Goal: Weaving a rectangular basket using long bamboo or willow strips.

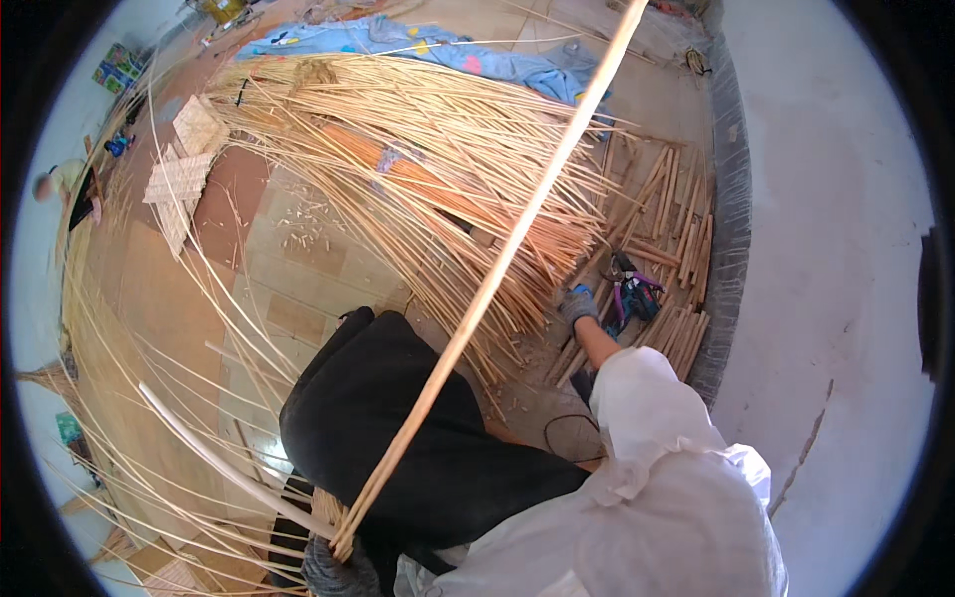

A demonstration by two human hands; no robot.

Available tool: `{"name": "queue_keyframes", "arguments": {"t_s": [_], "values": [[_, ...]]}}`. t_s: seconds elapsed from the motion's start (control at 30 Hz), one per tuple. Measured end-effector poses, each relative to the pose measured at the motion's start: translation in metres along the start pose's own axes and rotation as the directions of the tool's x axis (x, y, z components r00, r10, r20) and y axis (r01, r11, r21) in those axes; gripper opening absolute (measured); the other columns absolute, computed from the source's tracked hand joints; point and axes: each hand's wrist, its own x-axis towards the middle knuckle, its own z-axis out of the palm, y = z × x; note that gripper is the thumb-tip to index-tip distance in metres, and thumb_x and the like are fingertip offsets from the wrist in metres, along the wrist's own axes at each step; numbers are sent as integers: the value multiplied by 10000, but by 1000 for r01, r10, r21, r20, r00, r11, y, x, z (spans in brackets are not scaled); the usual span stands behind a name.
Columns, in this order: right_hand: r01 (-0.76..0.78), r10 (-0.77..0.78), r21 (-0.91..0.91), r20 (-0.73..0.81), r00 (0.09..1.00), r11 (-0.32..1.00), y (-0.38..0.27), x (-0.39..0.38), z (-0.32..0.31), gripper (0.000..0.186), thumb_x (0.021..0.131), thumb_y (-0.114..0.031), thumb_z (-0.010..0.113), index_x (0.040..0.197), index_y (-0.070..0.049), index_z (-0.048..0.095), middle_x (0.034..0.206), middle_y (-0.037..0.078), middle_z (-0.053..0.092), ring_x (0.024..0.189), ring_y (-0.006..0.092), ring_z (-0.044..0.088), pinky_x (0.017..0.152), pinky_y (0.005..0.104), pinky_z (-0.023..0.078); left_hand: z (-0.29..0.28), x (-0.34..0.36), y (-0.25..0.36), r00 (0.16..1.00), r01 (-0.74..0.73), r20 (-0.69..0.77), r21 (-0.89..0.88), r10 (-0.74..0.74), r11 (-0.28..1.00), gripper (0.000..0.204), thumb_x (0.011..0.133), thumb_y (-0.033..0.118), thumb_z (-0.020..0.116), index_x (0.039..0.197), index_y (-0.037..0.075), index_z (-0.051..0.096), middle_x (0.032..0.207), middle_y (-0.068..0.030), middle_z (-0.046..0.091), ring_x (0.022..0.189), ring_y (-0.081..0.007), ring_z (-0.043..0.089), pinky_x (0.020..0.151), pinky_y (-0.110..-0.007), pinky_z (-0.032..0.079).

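Observation:
My left hand (pixel 340 569), in a dark grey glove, is closed at the bottom edge around the lower ends of several pale wicker rods. A long peeled rod (pixel 497 269) rises from there across the picture to the top. A thick whitish rod (pixel 214 453) and many thin bent rods (pixel 174 423) fan out to the left. My right hand (pixel 578 306), in a grey glove, is low at the right end of a big rod bundle (pixel 438 159). Its fingers look curled at something blue that I cannot make out. Purple-handled cutters (pixel 635 292) lie just right of it.
Short cut sticks (pixel 686 229) lie along the wall (pixel 826 199) at right. A blue patterned cloth (pixel 448 50) is behind the bundle. Woven pieces (pixel 184 174) and wood scraps (pixel 308 224) are on the floor at left. Another person (pixel 75 189) is at far left.

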Motion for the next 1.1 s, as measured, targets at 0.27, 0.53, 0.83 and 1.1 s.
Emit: {"name": "queue_keyframes", "arguments": {"t_s": [0.27,0.53,0.83,1.1], "values": [[130,-130,18,40,991,991,-48,-14,-124,415,855,-356,380,1123,-78,531,1201,177,462,1162,264,391,938,336,319,-8,-14,-1,996,87,16,138,-91,986,416,753,297,634,1014,6,492,921,-132,552,766,-292,567,629,-383,487],[-334,363,211,-785,502,919,56,37,38,297,848,-171,365,1049,-70,558,1011,133,592,932,290,561,725,355,467,13,-16,-2,999,41,0,48,-41,998,421,764,257,617,1052,3,445,933,-138,542,803,-295,560,660,-381,489],[250,435,968,-211,875,-32,-56,10,75,166,814,-174,492,944,-73,511,872,65,563,732,251,536,652,371,448,-7,-16,-3,993,96,66,33,-98,995,441,757,264,628,1051,0,432,937,-142,540,786,-305,556,647,-394,480],[-37,90,465,-94,991,884,-69,2,69,239,801,-271,473,919,-99,589,931,79,596,785,291,568,663,417,448,-7,-9,4,991,133,27,48,-135,990,426,735,236,660,1018,4,442,905,-136,553,747,-305,559,621,-385,483]]}}
